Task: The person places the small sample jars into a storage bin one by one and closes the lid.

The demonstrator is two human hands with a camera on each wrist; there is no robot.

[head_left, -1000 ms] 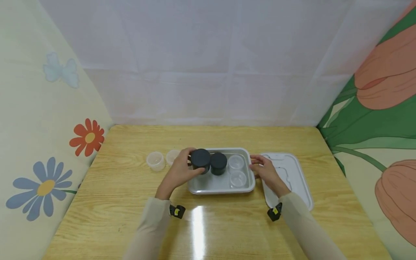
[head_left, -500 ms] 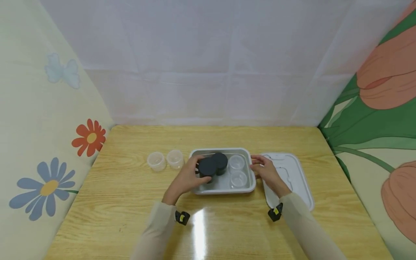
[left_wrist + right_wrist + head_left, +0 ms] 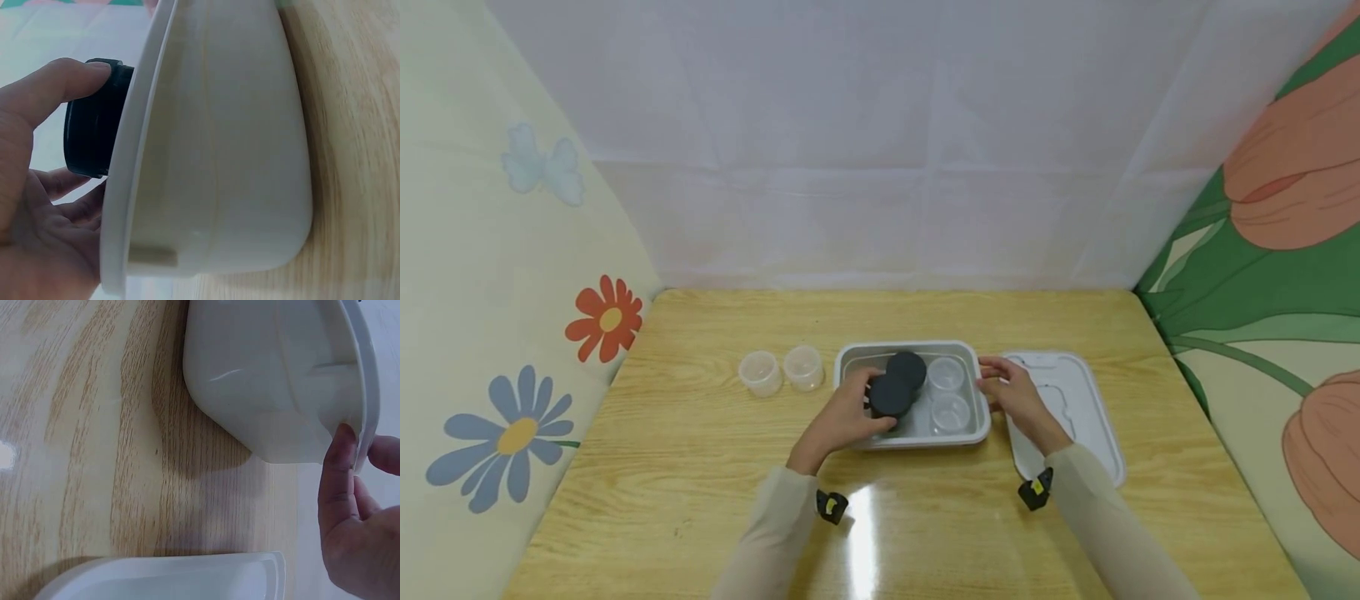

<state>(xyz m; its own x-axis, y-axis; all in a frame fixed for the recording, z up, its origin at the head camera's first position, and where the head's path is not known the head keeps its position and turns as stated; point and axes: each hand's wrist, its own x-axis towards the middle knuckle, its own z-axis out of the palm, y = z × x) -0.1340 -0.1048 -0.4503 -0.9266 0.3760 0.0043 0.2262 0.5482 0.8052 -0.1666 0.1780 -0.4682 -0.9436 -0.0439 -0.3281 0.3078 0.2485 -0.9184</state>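
My left hand (image 3: 848, 415) grips a black round jar (image 3: 891, 395) from the side, low in the left-middle part of a white rectangular food container (image 3: 838, 367). In the left wrist view, the thumb presses the jar's (image 3: 94, 134) edge above the container's rim; its lower part is hidden behind the wall. A second black round jar (image 3: 907, 367) stands just behind it, partly covered. To their right are two small clear cups, the rear cup (image 3: 946, 374) and the front cup (image 3: 950, 413). My right hand (image 3: 365, 531) pinches the container's right rim between thumb and fingers.
A white lid (image 3: 1086, 417) lies on the wooden table (image 3: 700, 483) at right, partly under my right forearm. Two translucent cups, a left cup (image 3: 761, 373) and a right cup (image 3: 804, 367), stand left of the container. A pale cloth (image 3: 880, 167) hangs behind the table.
My left hand has carried the black jar to the right and nearer to me inside the container, now in front of the other jar. The right hand has stayed at the rim.
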